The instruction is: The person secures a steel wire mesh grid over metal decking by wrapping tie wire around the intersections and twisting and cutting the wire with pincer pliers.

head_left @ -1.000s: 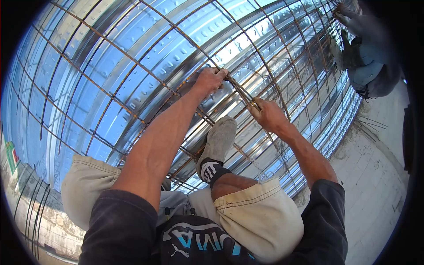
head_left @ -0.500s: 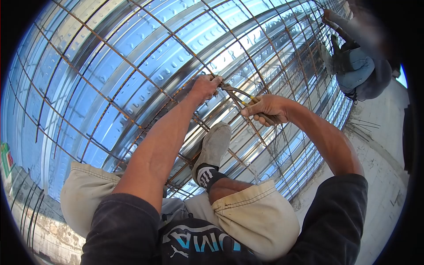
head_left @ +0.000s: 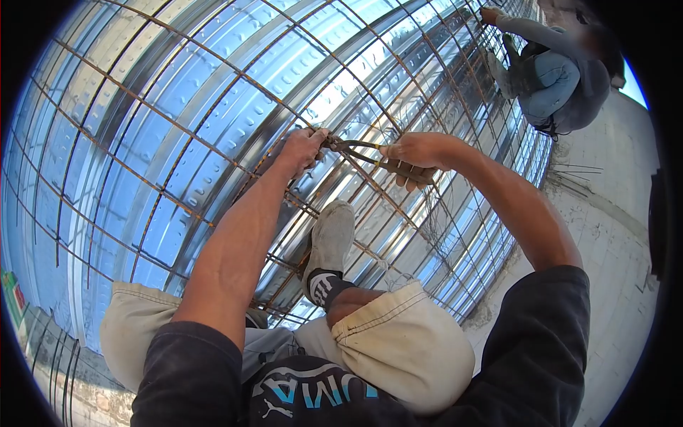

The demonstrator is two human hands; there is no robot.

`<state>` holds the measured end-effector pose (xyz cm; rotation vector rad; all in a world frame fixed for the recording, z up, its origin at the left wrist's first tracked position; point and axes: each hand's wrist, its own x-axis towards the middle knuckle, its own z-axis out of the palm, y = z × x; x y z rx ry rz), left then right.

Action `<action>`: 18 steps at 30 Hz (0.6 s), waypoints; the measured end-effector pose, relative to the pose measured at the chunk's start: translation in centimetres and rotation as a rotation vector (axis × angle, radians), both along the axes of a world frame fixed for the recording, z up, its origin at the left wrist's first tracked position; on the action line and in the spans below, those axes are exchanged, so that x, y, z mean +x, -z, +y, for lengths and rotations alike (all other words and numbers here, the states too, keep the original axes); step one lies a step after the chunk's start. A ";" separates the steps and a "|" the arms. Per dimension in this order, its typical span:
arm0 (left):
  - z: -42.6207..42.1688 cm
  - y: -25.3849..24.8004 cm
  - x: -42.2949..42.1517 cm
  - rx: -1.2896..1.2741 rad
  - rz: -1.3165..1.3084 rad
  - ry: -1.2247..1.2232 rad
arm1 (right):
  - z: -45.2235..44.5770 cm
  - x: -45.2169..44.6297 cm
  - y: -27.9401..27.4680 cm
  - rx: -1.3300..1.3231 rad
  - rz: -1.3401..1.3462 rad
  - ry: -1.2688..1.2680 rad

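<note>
My right hand point(head_left: 420, 158) is wrapped around the handles of a pair of pincers point(head_left: 364, 145), dark with yellow marks. The handles are spread apart, and the jaws point left to a crossing of the rusty rebar mesh point(head_left: 186, 131). Right by the jaws, my left hand point(head_left: 302, 152) is closed at that crossing, fingers pinched. What it grips, if anything, is hidden. Thin loose wires point(head_left: 440, 226) hang over the mesh below my right hand. My shoe point(head_left: 333, 233) is planted on the mesh just below my hands.
Shiny ribbed metal decking point(head_left: 213, 92) lies under the mesh. At the upper right another person point(head_left: 558, 78) crouches, one hand at the mesh. A concrete surface point(head_left: 605, 220) runs along the right, with thin bars point(head_left: 580, 171) sticking out. More dark bars point(head_left: 67, 370) are at lower left.
Both hands and the pincers appear farther left as the view shifts. The pincers' handles stand wider apart and the right hand's fingers have loosened somewhat. The left hand stays by the jaws.
</note>
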<state>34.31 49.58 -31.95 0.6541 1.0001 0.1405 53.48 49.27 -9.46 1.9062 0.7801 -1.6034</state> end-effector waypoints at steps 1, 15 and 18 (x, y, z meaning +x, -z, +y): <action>0.2 0.3 0.2 0.040 0.028 0.024 | 0.4 -0.1 0.5 -0.023 -0.070 -0.199; 0.2 0.0 0.1 0.033 0.021 0.041 | -2.7 -1.1 -0.2 0.519 -0.344 -0.905; 0.1 0.0 0.0 -0.001 0.014 0.017 | -1.0 -3.8 -1.2 0.436 -0.372 -1.006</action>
